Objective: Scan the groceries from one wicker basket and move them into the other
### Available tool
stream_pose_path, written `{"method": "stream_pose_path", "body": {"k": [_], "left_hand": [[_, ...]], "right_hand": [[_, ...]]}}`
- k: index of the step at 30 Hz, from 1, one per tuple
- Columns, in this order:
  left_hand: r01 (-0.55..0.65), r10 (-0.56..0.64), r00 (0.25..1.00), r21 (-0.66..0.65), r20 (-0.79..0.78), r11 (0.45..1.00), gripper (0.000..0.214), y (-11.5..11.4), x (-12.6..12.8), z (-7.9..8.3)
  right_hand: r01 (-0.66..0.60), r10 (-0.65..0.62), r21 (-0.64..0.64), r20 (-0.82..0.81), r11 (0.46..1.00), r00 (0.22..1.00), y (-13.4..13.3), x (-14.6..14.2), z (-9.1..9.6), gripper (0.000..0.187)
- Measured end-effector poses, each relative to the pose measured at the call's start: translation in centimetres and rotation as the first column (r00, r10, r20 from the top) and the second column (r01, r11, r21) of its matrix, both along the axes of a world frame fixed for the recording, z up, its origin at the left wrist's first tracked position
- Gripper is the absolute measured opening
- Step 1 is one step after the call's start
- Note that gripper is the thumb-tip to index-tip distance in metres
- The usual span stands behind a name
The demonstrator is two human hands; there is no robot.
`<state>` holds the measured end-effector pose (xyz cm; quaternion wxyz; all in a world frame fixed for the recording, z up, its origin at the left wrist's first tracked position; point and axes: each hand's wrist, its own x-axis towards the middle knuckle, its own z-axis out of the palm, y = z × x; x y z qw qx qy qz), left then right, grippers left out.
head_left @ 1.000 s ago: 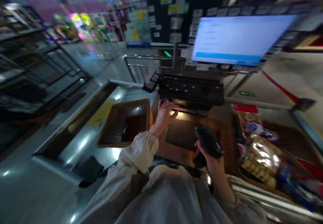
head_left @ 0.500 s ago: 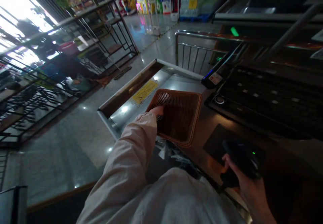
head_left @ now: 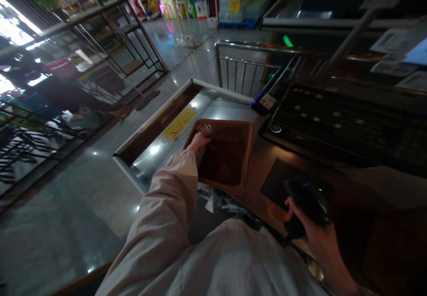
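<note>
My left hand (head_left: 199, 140) rests on the near left rim of a brown woven basket (head_left: 233, 171) that stands on the steel checkout counter (head_left: 173, 140); its fingers curl over the rim. My right hand (head_left: 308, 233) is wrapped round the handle of a black barcode scanner (head_left: 308, 198) with a small green light, held just above a dark pad (head_left: 273, 180) on the counter. The inside of the basket looks dark and I cannot make out anything in it.
A black keyboard (head_left: 350, 122) lies behind the pad, with a small card terminal (head_left: 270, 95) at its left end. A steel railing (head_left: 243, 64) stands past the counter. Metal shelf racks (head_left: 83, 64) line the shiny floor at left. Crumpled plastic bags (head_left: 223, 202) sit below the basket.
My view swung left, away from the monitor and the goods basket. My left hand left the keyboard area and took the empty basket's rim. The scanner stays in my right hand.
</note>
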<state>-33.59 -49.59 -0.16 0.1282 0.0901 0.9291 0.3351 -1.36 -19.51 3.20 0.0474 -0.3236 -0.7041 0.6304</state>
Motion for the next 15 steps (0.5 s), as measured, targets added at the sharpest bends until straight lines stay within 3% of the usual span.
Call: {"method": "stream_pose_path", "body": {"k": [1, 3, 4, 6, 7, 8, 10, 12, 15], "left_hand": [[-0.035, 0.035, 0.999, 0.042, -0.001, 0.998, 0.026, 0.4, -0.2, 1.2], [-0.139, 0.14, 0.99, 0.283, 0.015, 0.949, 0.032, 2.3, -0.1, 3.6], [-0.192, 0.19, 0.98, 0.455, 0.051, 0.87, 0.033, 3.7, 0.3, 4.9], [-0.266, 0.214, 0.962, 0.748, 0.168, 0.608, 0.033, 7.7, 1.9, 7.1], [-0.278, 0.177, 0.96, 0.828, 0.219, 0.487, 0.032, 10.0, 3.1, 8.1], [-0.273, 0.114, 0.962, 0.867, 0.248, 0.418, 0.031, 12.5, 4.5, 8.9], [-0.266, -0.031, 0.954, 0.891, 0.298, 0.367, 0.027, 17.3, 7.7, 10.2], [-0.279, -0.164, 0.92, 0.888, 0.356, 0.366, 0.024, 21.7, 11.0, 10.8], [-0.321, -0.299, 0.845, 0.868, 0.443, 0.379, 0.02, 26.6, 15.5, 10.3]], "right_hand": [[0.012, -0.012, 0.009, 0.001, 1.0, 1.0, 0.2, 0.2, 0.1, 0.033], [0.05, -0.05, 0.018, 0.007, 0.999, 0.999, 0.4, 0.6, 0.7, 0.035], [0.08, -0.081, 0.017, 0.006, 0.997, 0.997, 0.5, 0.8, 1.1, 0.037], [0.169, -0.169, 0.009, -0.021, 0.986, 0.985, 0.6, 1.2, 2.0, 0.042], [0.214, -0.213, 0.0, -0.053, 0.977, 0.976, 0.7, 1.4, 2.4, 0.043], [0.263, -0.262, -0.005, -0.095, 0.965, 0.96, 0.9, 1.8, 2.9, 0.043], [0.332, -0.327, -0.005, -0.179, 0.943, 0.928, 1.4, 2.6, 3.6, 0.041], [0.354, -0.342, 0.003, -0.255, 0.935, 0.905, 2.1, 3.8, 4.1, 0.037], [0.396, -0.352, 0.069, -0.338, 0.916, 0.873, 3.5, 5.9, 4.4, 0.032]]}}
